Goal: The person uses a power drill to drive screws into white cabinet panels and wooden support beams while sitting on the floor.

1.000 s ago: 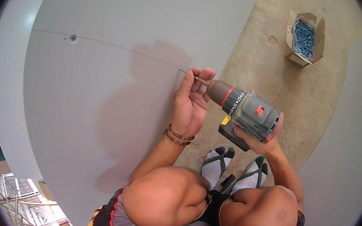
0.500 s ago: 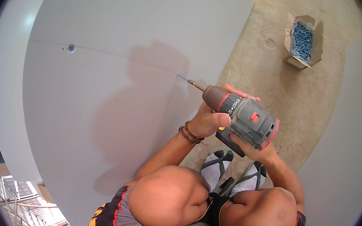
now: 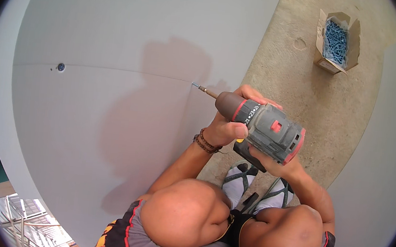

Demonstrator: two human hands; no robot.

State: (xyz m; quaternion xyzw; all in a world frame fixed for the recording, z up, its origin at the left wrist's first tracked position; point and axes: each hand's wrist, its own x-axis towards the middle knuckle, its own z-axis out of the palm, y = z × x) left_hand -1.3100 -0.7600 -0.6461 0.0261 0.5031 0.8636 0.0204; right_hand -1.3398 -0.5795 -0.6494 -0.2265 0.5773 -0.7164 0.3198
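A dark grey and red cordless drill (image 3: 265, 126) points its bit at the grey panel (image 3: 86, 126) on my left. At the bit's tip a blue screw (image 3: 195, 84) stands on a thin line marked across the panel, its shaft now showing less. My left hand (image 3: 229, 127) is closed around the drill's front part from below, thumb along its near side. Behind it my right hand (image 3: 276, 163) wraps the grip, most of its fingers hidden by the drill body. Another screw head (image 3: 60, 67) sits in the panel farther left along the line.
An opened cardboard box (image 3: 319, 44) full of blue screws stands on the concrete floor (image 3: 287, 80) at the far right. Another grey surface (image 3: 373, 200) rises along the right side. My knees and sandalled feet (image 3: 240, 178) are just below the drill.
The drill has shifted slightly left toward the panel, and less of the screw sticks out. My view has turned a little. Both hands keep their hold.
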